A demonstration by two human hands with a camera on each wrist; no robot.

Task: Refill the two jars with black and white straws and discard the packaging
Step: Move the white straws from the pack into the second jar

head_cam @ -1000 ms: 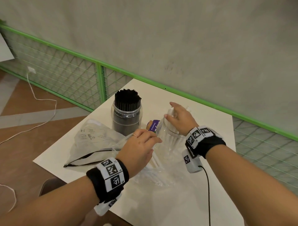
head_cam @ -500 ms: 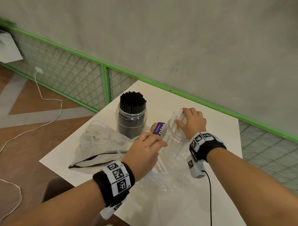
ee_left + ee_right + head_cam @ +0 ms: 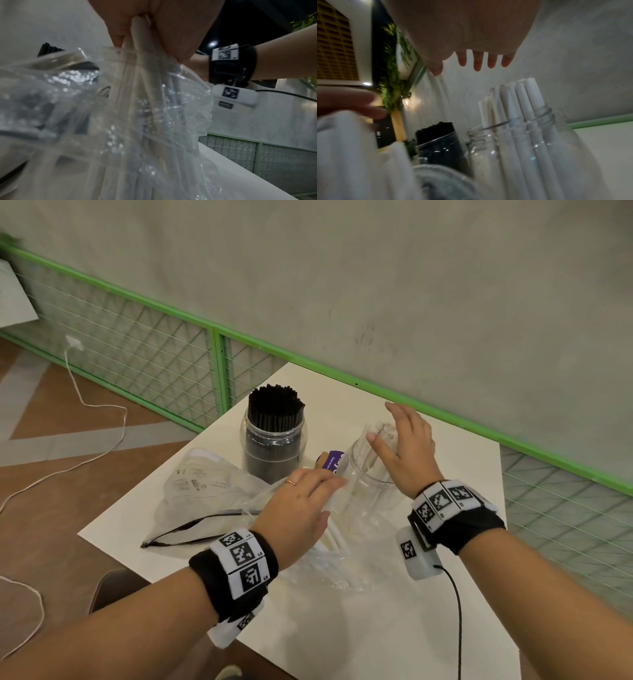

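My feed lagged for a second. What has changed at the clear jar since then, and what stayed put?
The right hand let go of the white straws in the clear jar and lifted, fingers spread above their tips. The left hand still grips a few straws from the clear bag. The black-straw jar and empty bag have not moved.

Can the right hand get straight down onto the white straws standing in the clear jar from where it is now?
Probably yes. The right hand hovers open just above the white straws, whose tips stick out of the clear jar, with nothing between. The left hand holds more straws at the jar's near side, not over the mouth.
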